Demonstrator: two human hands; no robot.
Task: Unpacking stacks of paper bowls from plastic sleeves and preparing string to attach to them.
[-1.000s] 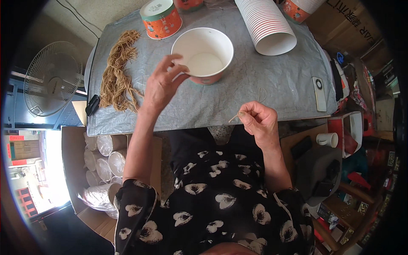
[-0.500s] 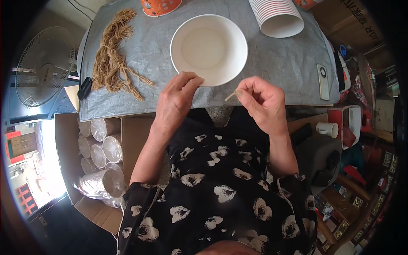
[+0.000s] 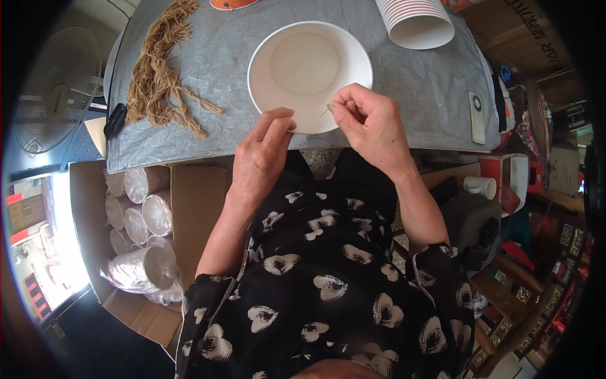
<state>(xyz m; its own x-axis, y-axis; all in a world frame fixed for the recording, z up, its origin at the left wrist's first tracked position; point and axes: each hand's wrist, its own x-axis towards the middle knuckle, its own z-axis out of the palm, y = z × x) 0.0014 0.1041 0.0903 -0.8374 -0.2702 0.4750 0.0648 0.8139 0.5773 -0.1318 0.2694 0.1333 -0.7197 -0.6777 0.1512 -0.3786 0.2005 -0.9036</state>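
Note:
A wide white paper tub sits at the front of the table, its round mouth tipped toward me. At its near-left rim my left hand pinches the edge between thumb and fingers. My right hand is over the near-right rim, thumb and fingertips pressed together on a short tan piece of string, whose thin end sticks out over the tub's inside wall. Left of the tub lies a loose bundle of tan twine with strands trailing toward me.
A stack of white paper tubs lies on its side at the back right. A phone rests by the table's right edge, a black object by the left. Below left, a cardboard box holds several plastic-wrapped tub stacks. A white mug stands lower right.
My right hand has moved left with the string, from beside the tub to over its near rim. My left hand stays at the rim. The whole view has shifted slightly.

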